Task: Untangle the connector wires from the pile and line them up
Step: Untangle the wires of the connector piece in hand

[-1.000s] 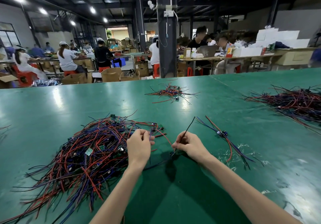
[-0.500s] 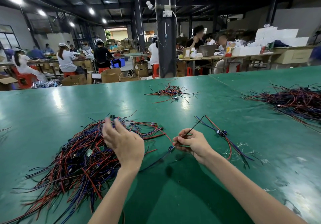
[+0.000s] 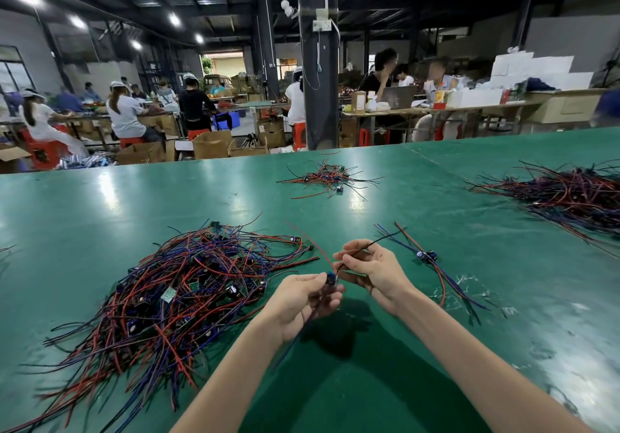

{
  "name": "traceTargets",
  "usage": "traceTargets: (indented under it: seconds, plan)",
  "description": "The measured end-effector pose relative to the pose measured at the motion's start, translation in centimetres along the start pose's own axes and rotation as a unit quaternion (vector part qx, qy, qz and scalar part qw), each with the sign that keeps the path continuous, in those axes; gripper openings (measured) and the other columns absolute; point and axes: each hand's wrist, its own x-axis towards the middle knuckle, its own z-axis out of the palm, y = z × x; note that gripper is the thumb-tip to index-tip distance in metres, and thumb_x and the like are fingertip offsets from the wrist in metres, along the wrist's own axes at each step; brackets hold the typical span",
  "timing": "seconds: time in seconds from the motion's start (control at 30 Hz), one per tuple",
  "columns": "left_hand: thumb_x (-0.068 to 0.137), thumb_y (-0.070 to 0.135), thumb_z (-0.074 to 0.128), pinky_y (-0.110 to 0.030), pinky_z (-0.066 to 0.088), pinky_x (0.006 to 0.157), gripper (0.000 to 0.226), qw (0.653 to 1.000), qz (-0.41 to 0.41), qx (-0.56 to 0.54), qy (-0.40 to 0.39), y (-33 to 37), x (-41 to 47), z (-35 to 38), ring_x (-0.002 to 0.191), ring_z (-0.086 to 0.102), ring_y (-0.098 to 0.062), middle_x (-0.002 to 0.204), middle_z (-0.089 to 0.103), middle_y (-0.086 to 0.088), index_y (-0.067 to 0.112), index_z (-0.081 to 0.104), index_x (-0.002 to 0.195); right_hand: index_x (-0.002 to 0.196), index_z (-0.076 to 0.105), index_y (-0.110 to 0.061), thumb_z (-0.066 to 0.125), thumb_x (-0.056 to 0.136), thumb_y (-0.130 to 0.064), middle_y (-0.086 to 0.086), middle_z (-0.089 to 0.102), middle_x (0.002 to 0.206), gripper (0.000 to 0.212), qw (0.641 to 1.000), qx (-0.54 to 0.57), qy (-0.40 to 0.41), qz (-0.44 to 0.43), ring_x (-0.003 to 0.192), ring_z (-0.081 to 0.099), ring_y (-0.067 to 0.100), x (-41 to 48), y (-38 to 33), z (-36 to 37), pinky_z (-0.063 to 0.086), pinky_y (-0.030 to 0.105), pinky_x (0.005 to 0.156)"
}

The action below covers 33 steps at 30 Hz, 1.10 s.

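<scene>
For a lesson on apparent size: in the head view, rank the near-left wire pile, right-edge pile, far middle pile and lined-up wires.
1. Near-left wire pile
2. Right-edge pile, cropped
3. Far middle pile and lined-up wires: alike; distance leaves it unsure.

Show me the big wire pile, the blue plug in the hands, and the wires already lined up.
big wire pile (image 3: pixel 188 291): head view, middle of the tangle.
blue plug (image 3: pixel 331 278): head view, its small body.
lined-up wires (image 3: pixel 426 255): head view, their plugs.

Left hand (image 3: pixel 302 301) off pile (image 3: pixel 188 285), now on connector wire (image 3: pixel 331 278).
</scene>
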Motion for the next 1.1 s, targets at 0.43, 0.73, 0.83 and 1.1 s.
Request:
traceTargets:
  seconds: [0.43, 0.73, 0.83, 1.1]
  plan:
    - [0.093, -0.002, 0.052, -0.028, 0.058, 0.053, 0.011, 0.993, 0.06, 0.081, 0.054, -0.67, 0.32, -0.04, 0.061, 0.062, -0.019, 0.073, 0.065, -0.014, -0.002, 0.057, 0.083, 0.099, 0.063, 0.006, 0.064, 0.084, 0.005, 0.01, 0.062, 0.075, 0.015, 0.979, -0.2, -0.039, 0.008, 0.056, 0.061, 0.006, -0.59, 0.46, 0.71, 0.056, 0.02, 0.061]
    - [0.097, -0.001, 0.046, -0.028, 0.058, 0.054, 0.015, 0.995, 0.045, 0.08, 0.025, -0.65, -0.02, 0.31, 0.054, 0.058, -0.016, 0.065, 0.066, -0.008, 0.0, 0.055, 0.086, 0.088, 0.069, -0.001, 0.062, 0.086, 0.001, 0.005, 0.061, 0.064, 0.008, 0.992, -0.082, 0.006, 0.091, 0.055, 0.056, 0.011, -0.46, -0.04, 0.58, 0.053, 0.021, 0.057]
    - [0.097, 0.0, 0.045, -0.028, 0.057, 0.054, 0.013, 0.995, 0.036, 0.091, 0.012, -0.63, -0.11, 0.35, 0.054, 0.059, -0.016, 0.067, 0.068, -0.008, 0.001, 0.056, 0.09, 0.091, 0.068, -0.001, 0.062, 0.084, 0.005, 0.005, 0.063, 0.065, 0.012, 0.992, -0.049, 0.013, 0.112, 0.053, 0.057, 0.011, -0.53, -0.22, 0.55, 0.052, 0.021, 0.058]
    - [0.094, 0.007, 0.054, -0.026, 0.055, 0.05, 0.01, 0.993, 0.052, 0.1, 0.027, -0.75, -0.05, 0.34, 0.048, 0.058, -0.015, 0.064, 0.063, -0.012, 0.005, 0.058, 0.086, 0.082, 0.07, 0.001, 0.066, 0.082, 0.0, 0.005, 0.061, 0.059, 0.004, 0.991, -0.053, 0.01, 0.123, 0.045, 0.052, 0.009, -0.47, -0.43, 0.47, 0.046, 0.017, 0.047]
